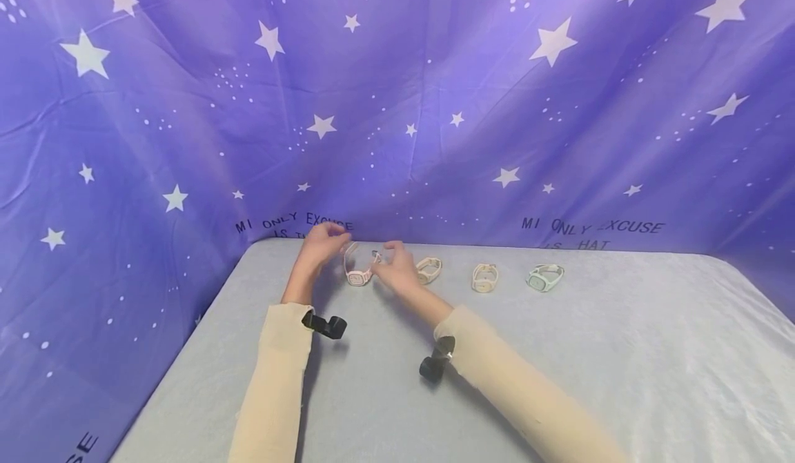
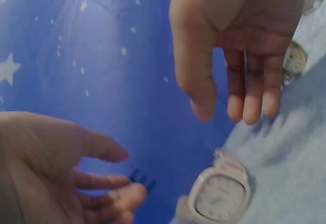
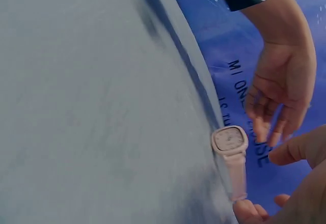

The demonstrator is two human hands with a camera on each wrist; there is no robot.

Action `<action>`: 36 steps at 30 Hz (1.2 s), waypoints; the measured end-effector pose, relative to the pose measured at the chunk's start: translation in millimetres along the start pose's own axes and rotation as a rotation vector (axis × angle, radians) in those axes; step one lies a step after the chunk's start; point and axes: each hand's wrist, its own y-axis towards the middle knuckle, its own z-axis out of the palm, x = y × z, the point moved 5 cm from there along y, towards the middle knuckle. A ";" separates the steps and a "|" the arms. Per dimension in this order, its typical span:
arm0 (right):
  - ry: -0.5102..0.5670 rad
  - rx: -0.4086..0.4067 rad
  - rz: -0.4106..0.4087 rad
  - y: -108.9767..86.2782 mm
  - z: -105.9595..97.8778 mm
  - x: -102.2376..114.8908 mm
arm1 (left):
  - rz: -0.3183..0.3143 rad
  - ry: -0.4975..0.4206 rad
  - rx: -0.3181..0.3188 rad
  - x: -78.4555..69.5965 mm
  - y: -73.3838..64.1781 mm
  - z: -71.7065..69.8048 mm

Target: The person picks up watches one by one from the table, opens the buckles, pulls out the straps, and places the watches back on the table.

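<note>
A pink watch (image 1: 357,278) lies near the table's far edge, dial up and strap ends apart. My left hand (image 1: 320,248) hovers at its left, thumb and fingers parted and nothing between them. On the other side, my right hand (image 1: 397,270) has loosely bent fingers beside the strap. In the left wrist view, the right hand (image 2: 239,40) hangs above the pink watch (image 2: 221,196), while the left hand (image 2: 56,168) is left of it. The right wrist view has the right hand's fingertips (image 3: 245,210) right at the end of the strap (image 3: 237,175).
Right of the pink watch, a cream watch (image 1: 428,270), a pale yellow watch (image 1: 485,279) and a mint green watch (image 1: 545,278) lie in a row on the grey-covered table (image 1: 559,366). A purple starry curtain (image 1: 397,104) hangs behind the table's far edge.
</note>
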 end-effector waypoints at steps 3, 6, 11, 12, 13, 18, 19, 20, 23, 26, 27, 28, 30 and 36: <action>-0.058 0.015 -0.090 -8.8 -16.2 6.5 | 0.115 0.030 -0.012 -16.8 -3.5 0.3; -0.045 0.038 -0.147 -17.5 -36.6 13.1 | 0.214 0.057 0.047 -33.2 -9.2 5.9; -0.043 0.016 -0.193 -25.4 -71.9 14.6 | 0.315 0.109 0.163 -54.3 -19.6 25.3; -0.050 0.009 -0.195 -26.4 -77.7 13.3 | 0.329 0.124 0.180 -57.3 -21.4 30.3; -0.057 0.002 -0.192 -27.3 -82.8 11.5 | 0.341 0.140 0.193 -59.7 -23.2 35.3; -0.061 -0.006 -0.160 -31.2 -96.5 -0.5 | 0.385 0.204 0.271 -64.4 -29.1 64.2; -0.059 -0.007 -0.154 -31.4 -97.3 -3.1 | 0.386 0.214 0.288 -63.5 -29.2 69.9; -0.057 -0.008 -0.150 -31.6 -97.9 -5.4 | 0.385 0.223 0.306 -62.5 -29.4 75.1; -0.071 -0.021 -0.140 -30.5 -98.9 -10.7 | 0.363 0.256 0.338 -59.0 -29.6 86.2; -0.089 -0.029 -0.133 -27.3 -99.2 -15.0 | 0.332 0.291 0.350 -57.4 -30.0 91.5; -0.095 -0.027 -0.126 -26.1 -99.2 -16.4 | 0.325 0.298 0.356 -57.1 -29.6 93.1; -0.102 -0.025 -0.118 -24.8 -99.2 -18.3 | 0.321 0.305 0.362 -56.9 -29.2 94.7; -0.105 -0.009 -0.096 -22.4 -98.6 -22.5 | 0.317 0.320 0.377 -55.9 -27.9 98.4; -0.142 0.020 -0.047 -18.4 -98.4 -34.2 | 0.313 0.321 0.401 -49.3 -24.7 109.9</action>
